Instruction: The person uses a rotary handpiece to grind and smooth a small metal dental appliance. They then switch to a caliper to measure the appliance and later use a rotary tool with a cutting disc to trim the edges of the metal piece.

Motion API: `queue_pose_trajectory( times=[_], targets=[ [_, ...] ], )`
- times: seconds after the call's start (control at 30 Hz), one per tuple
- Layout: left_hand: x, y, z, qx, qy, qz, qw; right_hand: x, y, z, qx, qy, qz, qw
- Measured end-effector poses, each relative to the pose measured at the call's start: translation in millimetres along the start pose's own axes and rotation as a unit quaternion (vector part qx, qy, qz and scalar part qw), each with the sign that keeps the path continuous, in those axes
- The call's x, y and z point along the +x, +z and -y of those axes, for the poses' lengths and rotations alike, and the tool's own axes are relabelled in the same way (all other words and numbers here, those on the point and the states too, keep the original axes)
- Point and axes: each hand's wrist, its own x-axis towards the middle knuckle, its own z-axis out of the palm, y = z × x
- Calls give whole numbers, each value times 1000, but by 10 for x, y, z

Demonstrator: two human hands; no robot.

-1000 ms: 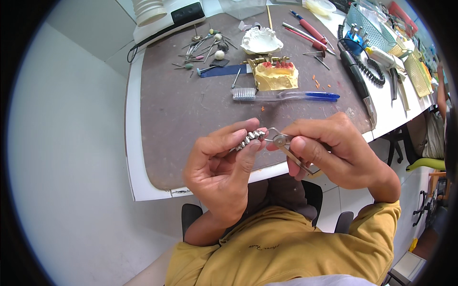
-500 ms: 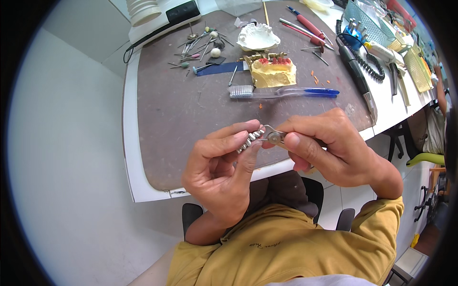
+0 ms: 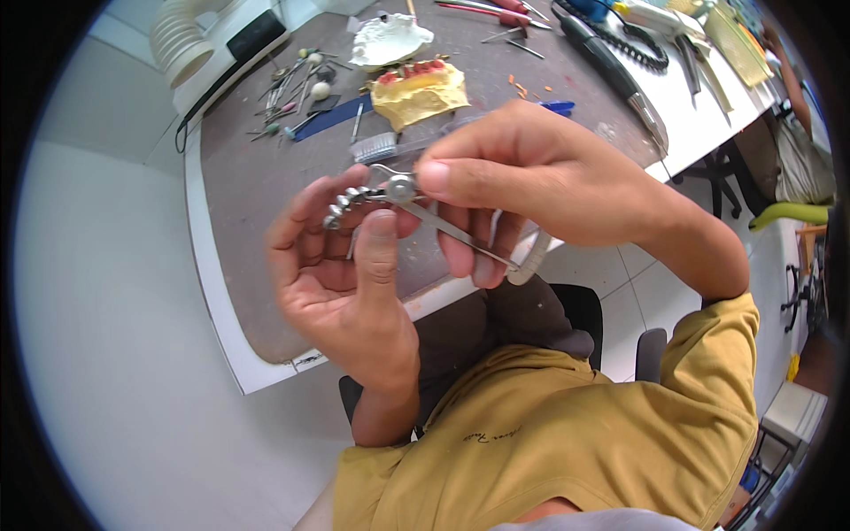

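Note:
A silver metal dental bridge, a curved row of tooth shapes, lies between the fingertips and thumb of my left hand. The fingers curl loosely around it, and part of it is hidden. My right hand grips a metal dental caliper by its body, with the round pivot beside the thumb. Its curved jaws reach to the right end of the bridge; whether they touch it is unclear. The caliper's long arm and graduated scale hang below my right fingers.
Beyond my hands stand a yellow dental model with red parts and a white plaster model. A toothbrush lies behind my fingers. Several burs are at the left, a black handpiece at the right. Another person sits far right.
Both hands have moved left and up in the picture, and the view has shifted. The caliper has swung so its long arm and scale now show. My left thumb has dropped away from the index finger.

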Motion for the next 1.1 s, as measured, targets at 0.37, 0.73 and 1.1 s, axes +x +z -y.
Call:
queue_pose_trajectory(
  times=[0.37, 0.73, 1.1],
  targets=[
    [23, -38, -11, -59, -24, -8, 998, 27, 23, 35, -1, 12, 11, 1000],
    [-8, -97, -10, -76, -8, -18, 997, 20, 118, -60, -102, -74, -5, 992],
    [-17, -118, -15, -89, -2, -26, 996, -3, 136, -62, -123, -74, -21, 989]
  ],
)
